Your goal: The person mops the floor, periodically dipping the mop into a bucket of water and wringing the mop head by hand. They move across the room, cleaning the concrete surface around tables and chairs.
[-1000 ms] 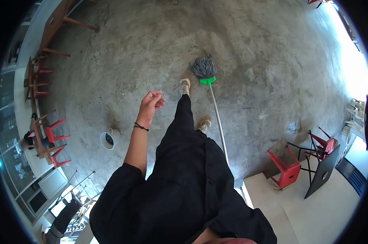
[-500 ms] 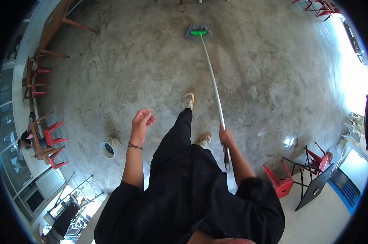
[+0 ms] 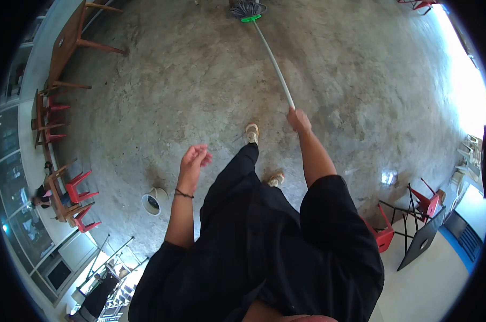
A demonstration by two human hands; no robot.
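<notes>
A mop's white handle (image 3: 275,63) runs from the top of the view down to my right hand (image 3: 299,119), whose fingers are wrapped round it. Its green clamp (image 3: 251,18) and grey strands (image 3: 247,8) are at the far top, the strands partly blurred. My left hand (image 3: 196,157) hangs in the air left of my legs, fingers loosely bent and apart, holding nothing. Below and to the left of that hand, a white bucket (image 3: 155,202) stands on the concrete floor (image 3: 162,96).
Wooden tables (image 3: 66,45) and red stools (image 3: 79,187) line the left wall. At the right are another red stool (image 3: 382,236), a black folding table (image 3: 422,241) and stacked white chairs (image 3: 470,153). A person (image 3: 45,196) is at the far left.
My right arm has reached forward, and the mop head has moved away toward the top and slightly left. My left hand stays empty, in nearly the same place.
</notes>
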